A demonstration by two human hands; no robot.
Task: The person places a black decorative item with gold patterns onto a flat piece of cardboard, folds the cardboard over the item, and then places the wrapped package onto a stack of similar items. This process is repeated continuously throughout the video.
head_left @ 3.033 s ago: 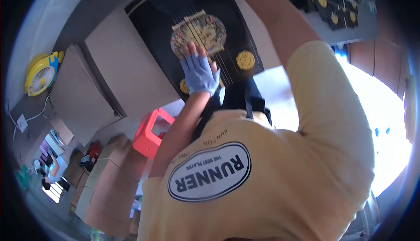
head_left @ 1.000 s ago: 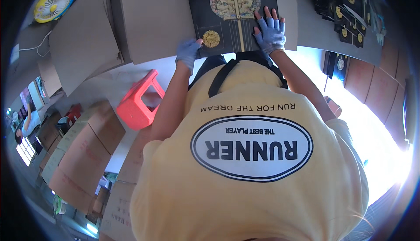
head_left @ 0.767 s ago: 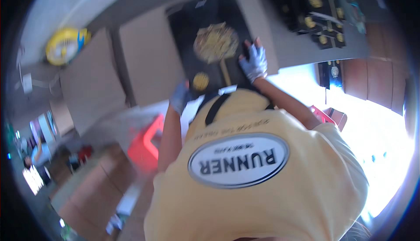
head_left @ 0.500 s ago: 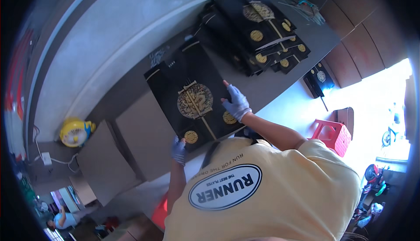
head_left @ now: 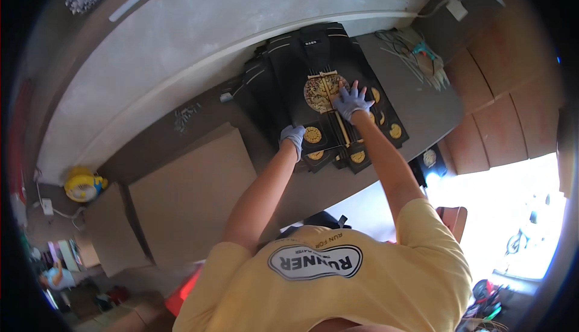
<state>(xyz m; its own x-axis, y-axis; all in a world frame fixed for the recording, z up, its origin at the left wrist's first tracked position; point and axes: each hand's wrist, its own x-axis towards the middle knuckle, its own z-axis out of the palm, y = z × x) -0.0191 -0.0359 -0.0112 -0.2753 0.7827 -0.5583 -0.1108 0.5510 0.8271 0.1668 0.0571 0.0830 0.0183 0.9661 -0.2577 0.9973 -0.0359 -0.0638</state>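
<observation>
We look down from the wearer's head through a wide fisheye lens.
Facing forward over the table (head_left: 416, 103), we get the yellow shirt (head_left: 398, 271) nearest, left hand (head_left: 292, 136) and right hand (head_left: 353, 101) midway, wall (head_left: 253, 15) far, fan (head_left: 84, 185) left, bright opening (head_left: 506, 211) right, straight lines bending outward.

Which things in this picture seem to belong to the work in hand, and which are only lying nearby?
Probably in the work:
flat black piece with gold round medallions
similar black pieces stacked beneath it
left hand in pale glove, at its edge
right hand in pale glove, spread on it

Probably just nearby:
yellow-and-blue plastic fan
brown cardboard boxes
</observation>
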